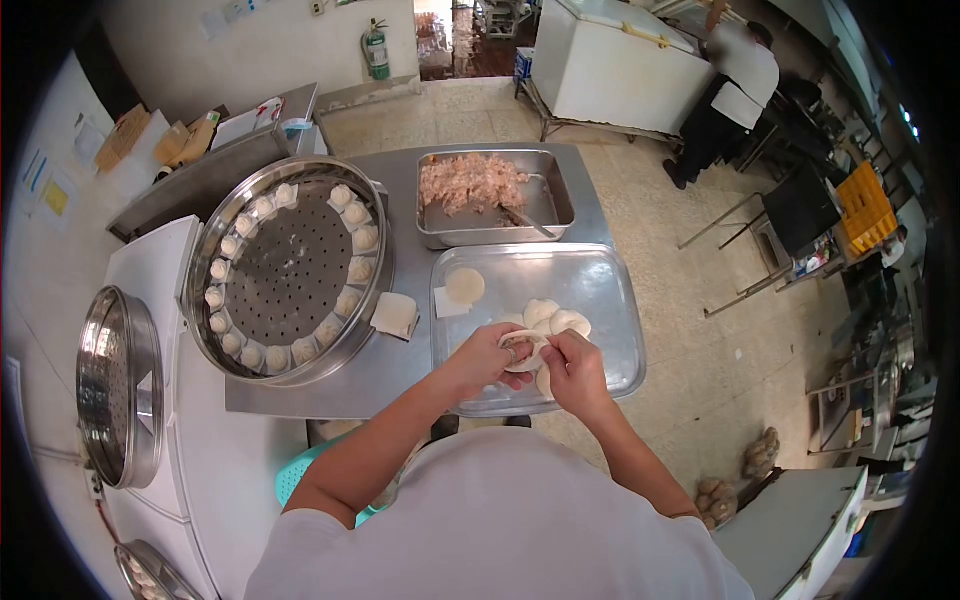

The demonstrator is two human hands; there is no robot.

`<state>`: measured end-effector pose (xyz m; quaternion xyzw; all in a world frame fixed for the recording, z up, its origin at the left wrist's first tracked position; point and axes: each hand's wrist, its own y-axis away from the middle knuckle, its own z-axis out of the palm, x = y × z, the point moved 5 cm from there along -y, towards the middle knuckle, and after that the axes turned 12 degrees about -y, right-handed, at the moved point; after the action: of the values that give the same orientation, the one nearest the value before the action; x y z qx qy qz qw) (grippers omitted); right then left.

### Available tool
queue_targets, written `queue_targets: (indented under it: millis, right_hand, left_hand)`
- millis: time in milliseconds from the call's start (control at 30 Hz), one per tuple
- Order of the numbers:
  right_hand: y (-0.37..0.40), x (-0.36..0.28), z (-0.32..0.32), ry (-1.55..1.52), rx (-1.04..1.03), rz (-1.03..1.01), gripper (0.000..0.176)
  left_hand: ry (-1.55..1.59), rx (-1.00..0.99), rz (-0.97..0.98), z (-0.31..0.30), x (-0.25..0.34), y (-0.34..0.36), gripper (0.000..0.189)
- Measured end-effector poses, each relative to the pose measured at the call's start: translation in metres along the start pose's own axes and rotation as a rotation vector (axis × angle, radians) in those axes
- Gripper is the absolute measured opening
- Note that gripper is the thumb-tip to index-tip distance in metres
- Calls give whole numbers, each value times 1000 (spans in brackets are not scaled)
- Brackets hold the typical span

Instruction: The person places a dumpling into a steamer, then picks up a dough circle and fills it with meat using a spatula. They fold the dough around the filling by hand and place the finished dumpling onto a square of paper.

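Over the metal tray, my left hand cups a round dough wrapper with some filling showing in it. The fingers of my right hand pinch the wrapper's right edge. Several flat dough rounds lie on the tray just beyond my hands, and a single round rests on white paper farther back. Behind the tray, a deep metal pan holds pinkish minced filling and a utensil. To the left, a large round steamer has filled buns along its inner rim.
A stack of white paper squares lies between steamer and tray. Another steamer stands at the far left. A turquoise basket is below the table. Another person stands by a white freezer at the back right.
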<state>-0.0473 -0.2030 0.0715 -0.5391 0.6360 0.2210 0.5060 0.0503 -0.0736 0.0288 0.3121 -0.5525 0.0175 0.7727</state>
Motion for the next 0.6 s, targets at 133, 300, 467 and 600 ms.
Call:
queue_targets:
  millis: [133, 300, 467, 600]
  right_hand:
    - [3, -2, 0, 49, -32, -11, 3]
    - [-2, -6, 1, -9, -32, -33, 5]
    - [-3, -2, 2, 39, -136, -23, 7]
    - [1, 0, 2, 84, -146, -28, 8]
  left_hand:
    - [-101, 17, -16, -3, -3, -3, 26]
    - [-215, -22, -15, -7, -3, -7, 19]
    - [-296, -63, -39, -7, 3, -6, 16]
    - [-378, -90, -40, -9, 0, -11, 16]
